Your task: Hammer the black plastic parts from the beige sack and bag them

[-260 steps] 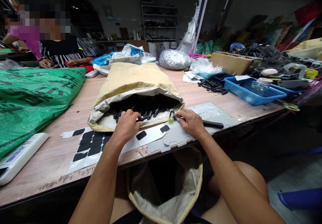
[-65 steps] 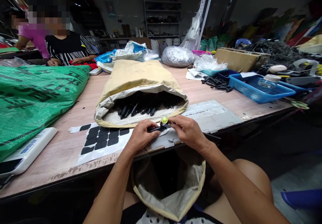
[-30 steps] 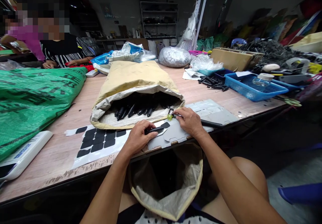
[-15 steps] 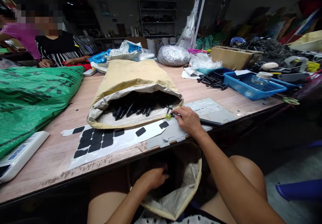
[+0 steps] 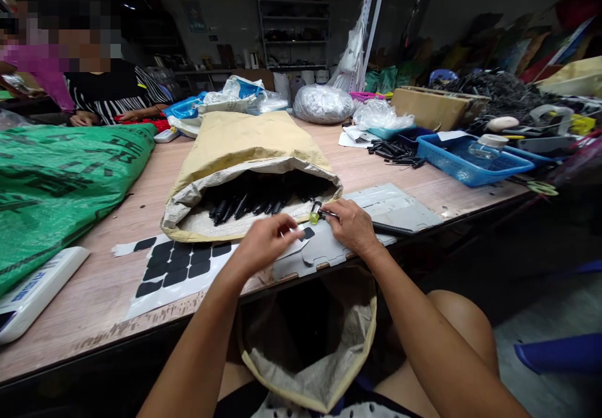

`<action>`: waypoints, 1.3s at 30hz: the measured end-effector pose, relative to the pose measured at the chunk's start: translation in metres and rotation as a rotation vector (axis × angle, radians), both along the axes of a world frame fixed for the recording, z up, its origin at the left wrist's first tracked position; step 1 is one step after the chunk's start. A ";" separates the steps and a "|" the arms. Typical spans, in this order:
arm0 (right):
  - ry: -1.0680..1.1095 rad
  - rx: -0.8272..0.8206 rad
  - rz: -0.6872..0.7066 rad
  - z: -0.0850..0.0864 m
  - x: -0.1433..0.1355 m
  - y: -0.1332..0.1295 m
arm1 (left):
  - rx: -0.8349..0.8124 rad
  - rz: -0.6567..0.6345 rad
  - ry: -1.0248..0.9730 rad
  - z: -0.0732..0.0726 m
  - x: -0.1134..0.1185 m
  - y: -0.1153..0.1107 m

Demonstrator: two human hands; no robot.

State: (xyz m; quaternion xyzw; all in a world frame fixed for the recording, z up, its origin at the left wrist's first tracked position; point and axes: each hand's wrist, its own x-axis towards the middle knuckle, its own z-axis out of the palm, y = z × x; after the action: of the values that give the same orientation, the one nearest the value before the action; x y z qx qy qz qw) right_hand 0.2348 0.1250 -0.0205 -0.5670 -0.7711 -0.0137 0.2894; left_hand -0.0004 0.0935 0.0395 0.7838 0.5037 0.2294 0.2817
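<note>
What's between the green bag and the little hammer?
In the head view, the open yellow sack with black pieces inside lies there, and in front of it a white sheet with black patches. The left hand is there too.

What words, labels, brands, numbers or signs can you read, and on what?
Nothing is clear enough to quote.
Green sack: large black characters, distorted by folds.
White device: blue characters, too blurred.
Wall poster: too small and dark.

A cluttered workshop, with metal shelving [image 5: 294, 42], bulging sacks and a long worktable [image 5: 362, 167].
</note>
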 end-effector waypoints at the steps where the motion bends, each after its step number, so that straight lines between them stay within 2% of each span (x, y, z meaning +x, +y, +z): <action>1: 0.004 -0.003 0.001 0.000 0.000 0.000 | 0.100 0.152 0.062 -0.002 -0.003 0.016; 3: 0.011 -0.004 0.000 0.001 -0.001 0.000 | 0.206 0.379 0.203 -0.011 -0.007 0.042; 5: 0.017 -0.005 -0.002 0.002 -0.001 -0.001 | 0.214 0.486 0.320 -0.020 -0.009 0.058; 8: 0.020 -0.006 -0.005 0.002 -0.001 -0.001 | 0.191 0.543 0.412 -0.026 -0.007 0.065; 15: 0.000 0.002 -0.009 0.000 -0.001 0.000 | 0.192 0.553 0.466 -0.025 -0.007 0.053; 21: -0.002 0.006 -0.008 0.000 -0.001 -0.001 | 0.234 0.471 0.454 -0.028 -0.005 0.056; 26: 0.001 0.002 -0.013 0.000 0.000 0.000 | 0.192 0.466 0.418 -0.021 -0.011 0.049; 28: 0.001 -0.001 -0.014 0.000 -0.001 0.000 | 0.213 0.411 0.303 -0.016 -0.016 0.038; 31: 0.005 -0.005 -0.019 0.000 -0.001 0.000 | 0.235 0.243 0.133 -0.014 -0.024 0.017; 34: 0.013 -0.008 -0.018 0.000 -0.001 0.000 | 0.212 0.099 0.070 -0.020 -0.029 0.001; 39: 0.010 0.000 -0.017 -0.001 -0.001 0.001 | 0.204 0.036 0.013 -0.042 -0.033 -0.006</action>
State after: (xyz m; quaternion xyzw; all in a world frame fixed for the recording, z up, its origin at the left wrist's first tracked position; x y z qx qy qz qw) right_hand 0.2333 0.1257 -0.0214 -0.5735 -0.7649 -0.0135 0.2931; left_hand -0.0332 0.0876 -0.0028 0.8008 0.4932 0.2796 0.1930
